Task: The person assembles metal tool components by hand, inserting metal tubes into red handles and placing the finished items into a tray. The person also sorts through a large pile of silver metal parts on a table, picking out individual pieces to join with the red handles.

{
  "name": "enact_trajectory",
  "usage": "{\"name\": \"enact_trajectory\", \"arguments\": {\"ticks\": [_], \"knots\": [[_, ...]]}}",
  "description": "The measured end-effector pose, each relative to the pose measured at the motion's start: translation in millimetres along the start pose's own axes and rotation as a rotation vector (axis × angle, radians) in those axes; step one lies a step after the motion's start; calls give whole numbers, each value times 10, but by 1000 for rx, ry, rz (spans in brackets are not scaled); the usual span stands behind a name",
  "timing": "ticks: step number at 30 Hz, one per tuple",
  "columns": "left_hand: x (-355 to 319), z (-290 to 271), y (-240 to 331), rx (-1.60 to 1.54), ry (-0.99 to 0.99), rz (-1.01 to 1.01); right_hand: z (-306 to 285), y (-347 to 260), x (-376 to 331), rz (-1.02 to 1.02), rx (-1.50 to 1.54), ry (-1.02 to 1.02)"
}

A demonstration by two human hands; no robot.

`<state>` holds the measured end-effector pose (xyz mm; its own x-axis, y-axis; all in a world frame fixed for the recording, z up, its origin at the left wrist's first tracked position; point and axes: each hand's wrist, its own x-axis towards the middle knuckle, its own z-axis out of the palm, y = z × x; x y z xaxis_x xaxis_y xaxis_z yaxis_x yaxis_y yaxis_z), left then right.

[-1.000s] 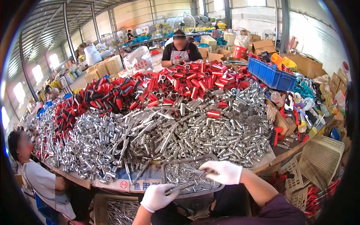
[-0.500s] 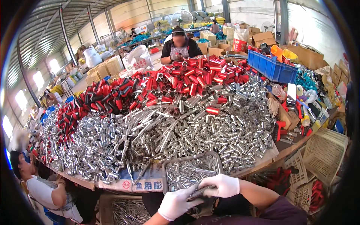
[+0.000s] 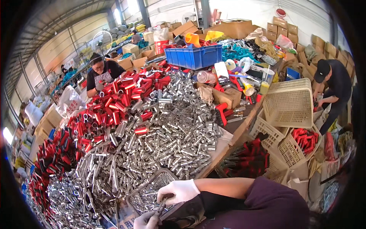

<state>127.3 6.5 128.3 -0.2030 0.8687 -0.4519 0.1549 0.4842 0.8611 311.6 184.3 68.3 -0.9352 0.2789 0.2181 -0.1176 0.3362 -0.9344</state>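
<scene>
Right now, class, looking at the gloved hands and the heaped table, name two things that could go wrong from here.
1. The silver metal tubes are heaped right up to the table edge; a nudge could likely send some rolling off toward the baskets.
2. The left hand and right hand work a thin metal piece close together; it could slip and pinch or jab a glove.

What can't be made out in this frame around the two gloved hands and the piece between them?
- Left hand, head view: lower part cut off by the picture's bottom edge, so its grip is unclear.
- Small metal piece between the hands: too small and dark to tell its kind.
- Right hand: fingertips curl under, so contact with the piece is unclear.
- Wire basket: its near rim is hidden by both hands.
</scene>
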Motion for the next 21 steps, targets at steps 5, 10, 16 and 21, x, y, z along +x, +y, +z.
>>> {"name": "enact_trajectory", "arguments": {"ticks": [5, 10, 16, 21], "knots": [[111, 35, -174, 199, 27, 121, 323, -11, 101, 131, 82, -12], [387, -88, -332, 269, 99, 182, 131, -18, 269, 518, 98, 42], [793, 48, -381, -503, 206, -43, 136, 410, 251, 440, 352, 450], [831, -95, -720, -773, 204, -66, 258, 427, 292, 441, 515, 445]]}}
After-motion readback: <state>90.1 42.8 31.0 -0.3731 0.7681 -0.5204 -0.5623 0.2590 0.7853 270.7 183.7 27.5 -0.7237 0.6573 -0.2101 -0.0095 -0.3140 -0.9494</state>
